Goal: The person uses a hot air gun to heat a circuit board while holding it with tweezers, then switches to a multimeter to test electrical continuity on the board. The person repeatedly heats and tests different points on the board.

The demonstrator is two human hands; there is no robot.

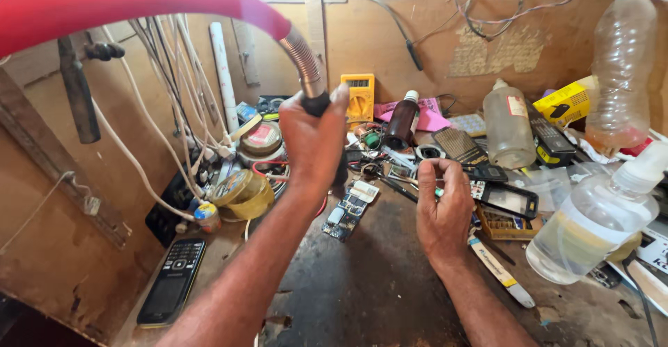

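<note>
Two hands, left hand (313,138) gripping hose (304,62)

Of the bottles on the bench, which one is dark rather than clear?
The small brown bottle with a white cap, standing beside the yellow multimeter. The other bottles are clear plastic.
</note>
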